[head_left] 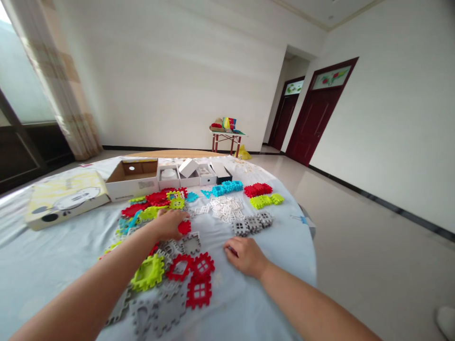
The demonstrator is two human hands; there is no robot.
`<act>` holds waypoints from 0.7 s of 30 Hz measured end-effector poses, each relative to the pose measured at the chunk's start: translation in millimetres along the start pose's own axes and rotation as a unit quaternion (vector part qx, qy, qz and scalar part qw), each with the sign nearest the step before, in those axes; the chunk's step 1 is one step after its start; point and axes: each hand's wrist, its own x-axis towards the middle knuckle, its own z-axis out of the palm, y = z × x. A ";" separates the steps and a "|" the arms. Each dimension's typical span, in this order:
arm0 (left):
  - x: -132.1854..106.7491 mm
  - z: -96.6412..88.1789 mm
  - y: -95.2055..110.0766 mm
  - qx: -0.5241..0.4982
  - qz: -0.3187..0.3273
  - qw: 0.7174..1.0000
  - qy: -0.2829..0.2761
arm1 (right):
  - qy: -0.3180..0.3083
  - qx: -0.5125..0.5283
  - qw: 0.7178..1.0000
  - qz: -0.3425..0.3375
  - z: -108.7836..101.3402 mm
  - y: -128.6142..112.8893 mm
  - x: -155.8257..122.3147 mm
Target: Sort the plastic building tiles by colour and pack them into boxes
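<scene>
My left hand (169, 223) reaches over a heap of interlocking plastic tiles and its fingers close on a small red tile (184, 228). My right hand (245, 255) rests curled on the pale blue tablecloth (270, 284), fingers tucked, just right of two red window tiles (202, 265). A lime green tile (148, 273) and several grey tiles (159, 310) lie near my left forearm. Sorted stacks sit farther off: white (224, 208), grey (253, 223), blue (223, 188), red (258, 189), lime (266, 201).
An open cardboard box (133, 179) and small white boxes (188, 174) stand at the table's far side. A flat yellow box (62, 196) lies at the left. The table edge drops off to the right onto tiled floor. A small red-legged table (226, 135) stands by the far wall.
</scene>
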 end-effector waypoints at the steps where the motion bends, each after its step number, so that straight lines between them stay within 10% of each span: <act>1: 0.0 -0.4 0.5 -0.009 -0.002 1.000 0.011 | 0.001 -0.001 1.000 0.003 0.5 0.0 0.3; 10: -5.1 4.7 22.9 -0.128 0.027 0.979 0.158 | 0.047 0.141 0.987 0.063 -10.6 -1.6 5.0; 21: 6.3 5.9 66.7 -0.127 0.080 0.953 0.263 | 0.069 0.463 0.865 0.182 -17.1 -6.7 74.6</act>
